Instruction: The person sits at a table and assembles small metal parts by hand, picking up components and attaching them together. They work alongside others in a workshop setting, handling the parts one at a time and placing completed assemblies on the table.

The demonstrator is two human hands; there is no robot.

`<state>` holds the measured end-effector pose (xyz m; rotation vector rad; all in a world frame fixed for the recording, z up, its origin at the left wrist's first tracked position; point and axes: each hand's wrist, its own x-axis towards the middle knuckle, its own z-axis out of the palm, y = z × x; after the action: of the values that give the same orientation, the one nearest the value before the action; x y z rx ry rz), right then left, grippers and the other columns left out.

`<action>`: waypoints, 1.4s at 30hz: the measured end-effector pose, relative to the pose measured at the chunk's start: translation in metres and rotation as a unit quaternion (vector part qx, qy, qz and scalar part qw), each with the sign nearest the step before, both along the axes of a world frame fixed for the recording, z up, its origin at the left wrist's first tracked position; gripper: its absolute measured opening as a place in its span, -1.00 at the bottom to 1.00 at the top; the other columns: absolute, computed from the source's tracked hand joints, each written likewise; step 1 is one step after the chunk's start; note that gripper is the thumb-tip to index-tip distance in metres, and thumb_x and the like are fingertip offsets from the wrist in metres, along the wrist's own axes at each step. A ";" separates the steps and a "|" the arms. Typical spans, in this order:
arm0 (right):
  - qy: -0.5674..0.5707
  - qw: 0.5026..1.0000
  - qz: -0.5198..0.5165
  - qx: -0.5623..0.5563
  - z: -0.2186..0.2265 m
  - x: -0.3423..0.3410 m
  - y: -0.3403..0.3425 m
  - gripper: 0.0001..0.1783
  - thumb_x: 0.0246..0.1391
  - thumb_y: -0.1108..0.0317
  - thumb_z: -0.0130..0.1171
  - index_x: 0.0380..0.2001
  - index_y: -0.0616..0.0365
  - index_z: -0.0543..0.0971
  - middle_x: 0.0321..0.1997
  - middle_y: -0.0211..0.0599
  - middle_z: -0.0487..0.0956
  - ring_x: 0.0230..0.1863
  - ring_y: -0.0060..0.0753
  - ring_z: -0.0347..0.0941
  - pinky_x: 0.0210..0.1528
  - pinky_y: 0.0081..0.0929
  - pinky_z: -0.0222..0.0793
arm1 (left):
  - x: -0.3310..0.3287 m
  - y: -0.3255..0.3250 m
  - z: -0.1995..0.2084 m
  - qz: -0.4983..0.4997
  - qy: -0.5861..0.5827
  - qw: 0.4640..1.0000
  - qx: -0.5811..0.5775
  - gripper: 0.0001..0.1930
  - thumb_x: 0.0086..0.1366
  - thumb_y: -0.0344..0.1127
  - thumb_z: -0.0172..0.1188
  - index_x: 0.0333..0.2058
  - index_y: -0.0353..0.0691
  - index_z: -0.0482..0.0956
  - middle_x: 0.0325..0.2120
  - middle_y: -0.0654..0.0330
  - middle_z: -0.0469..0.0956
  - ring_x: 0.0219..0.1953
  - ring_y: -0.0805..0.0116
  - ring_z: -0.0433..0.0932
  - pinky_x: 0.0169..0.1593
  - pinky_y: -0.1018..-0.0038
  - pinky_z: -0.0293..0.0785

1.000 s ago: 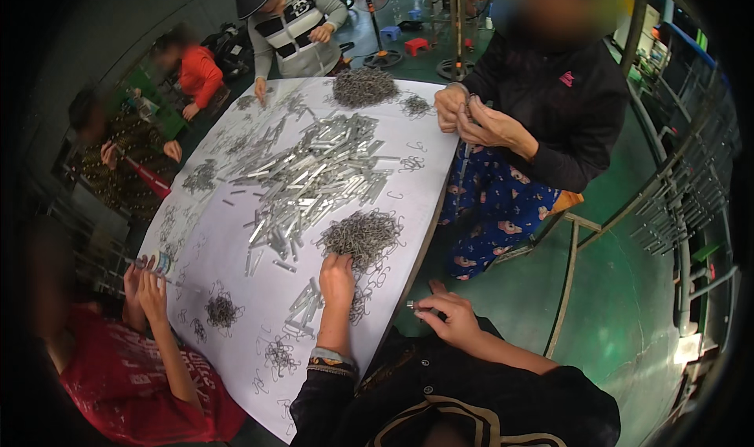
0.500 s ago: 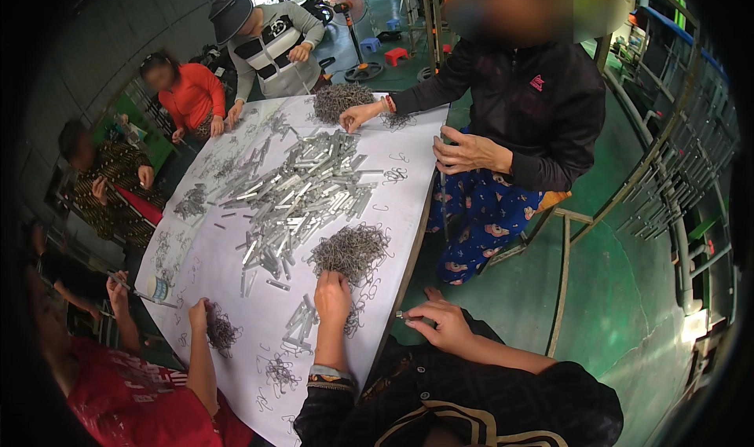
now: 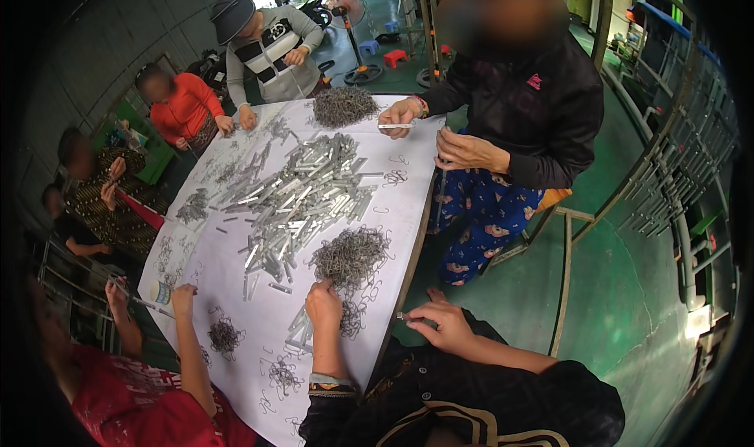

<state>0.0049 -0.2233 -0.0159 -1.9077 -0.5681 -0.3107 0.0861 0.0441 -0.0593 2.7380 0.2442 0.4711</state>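
Observation:
My left hand (image 3: 323, 305) rests on the white table (image 3: 408, 203), fingers dug into the near edge of a tangled pile of thin wire hooks (image 3: 349, 254). My right hand (image 3: 440, 321) hovers off the table's edge over the green floor, pinching a small silver metal strip (image 3: 404, 316) between thumb and fingers. A long heap of silver metal strips (image 3: 302, 192) runs down the table's middle, beyond my left hand. A few strips (image 3: 298, 325) lie just left of my left wrist.
Several other people work around the table: one in black standing at the right (image 3: 518, 109) holding a strip, one in red at my left (image 3: 133, 392), others at the far side. A second wire pile (image 3: 343, 105) sits at the far end. Metal racks (image 3: 691, 156) stand at right.
The person in black reached one hand out to the far wire pile and now holds a strip. My left hand stayed in the wire pile; my right hand barely moved.

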 end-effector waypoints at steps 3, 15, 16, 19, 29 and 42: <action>-0.001 1.000 0.001 -0.001 0.000 0.000 0.000 -0.83 0.01 0.35 0.24 -0.32 0.17 0.61 -0.37 -0.27 0.61 -0.32 -0.18 0.54 -0.24 -0.32 0.39 | 0.004 0.002 -0.005 0.007 -0.010 1.000 -0.004 -0.82 0.09 -0.44 0.16 -0.28 -0.24 0.60 -0.41 -0.03 0.60 -0.31 -0.05 0.58 -0.17 0.17 0.48; 0.016 0.999 -0.043 0.025 0.004 0.002 0.004 -0.86 -0.05 0.36 0.28 -0.38 0.15 0.63 -0.42 -0.28 0.62 -0.49 -0.24 0.51 -0.30 -0.42 0.38 | -0.002 -0.003 0.023 -0.005 -0.018 0.799 -0.601 -0.95 0.19 -0.51 0.21 -0.38 -0.30 0.51 -0.51 0.11 0.61 -0.61 0.52 0.49 -0.52 0.64 0.44; 0.051 0.997 -0.052 0.025 0.007 -0.001 0.005 -0.87 -0.05 0.37 0.28 -0.38 0.13 0.63 -0.42 -0.30 0.62 -0.53 -0.28 0.50 -0.25 -0.40 0.37 | -0.008 -0.005 0.033 -0.023 0.003 0.778 -0.628 -0.94 0.20 -0.50 0.21 -0.37 -0.31 0.51 -0.51 0.10 0.61 -0.60 0.52 0.49 -0.52 0.64 0.42; 0.062 0.996 -0.051 0.025 -0.004 0.002 0.006 -0.91 -0.05 0.38 0.28 -0.42 0.11 0.63 -0.47 -0.37 0.61 -0.57 -0.35 0.48 0.11 -0.05 0.20 | -0.027 -0.018 0.054 -0.084 0.049 0.715 -0.692 -0.94 0.21 -0.49 0.21 -0.35 -0.33 0.51 -0.49 0.10 0.59 -0.57 0.52 0.48 -0.52 0.64 0.39; 0.045 0.998 -0.030 0.018 -0.004 0.011 0.011 -0.91 -0.05 0.37 0.28 -0.43 0.11 0.61 -0.47 -0.38 0.61 -0.49 -0.29 0.53 0.12 0.06 0.17 | -0.066 -0.051 0.076 -0.209 0.131 0.601 -0.760 -0.90 0.13 -0.56 0.27 -0.35 -0.34 0.58 -0.45 0.22 0.55 -0.49 0.58 0.41 -0.44 0.67 0.27; 0.068 0.997 0.004 0.020 0.004 0.006 0.012 -0.91 -0.04 0.38 0.27 -0.42 0.10 0.62 -0.44 -0.35 0.63 -0.43 -0.24 0.55 0.18 0.07 0.12 | -0.074 -0.059 0.076 -0.211 0.148 0.655 -0.710 -0.90 0.15 -0.50 0.28 -0.35 -0.32 0.56 -0.46 0.30 0.54 -0.47 0.62 0.41 -0.38 0.69 0.29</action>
<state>0.0105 -0.2110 -0.0123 -1.8709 -0.4762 -0.1839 0.0123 -0.0146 0.0172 1.1721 -0.0079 -0.2824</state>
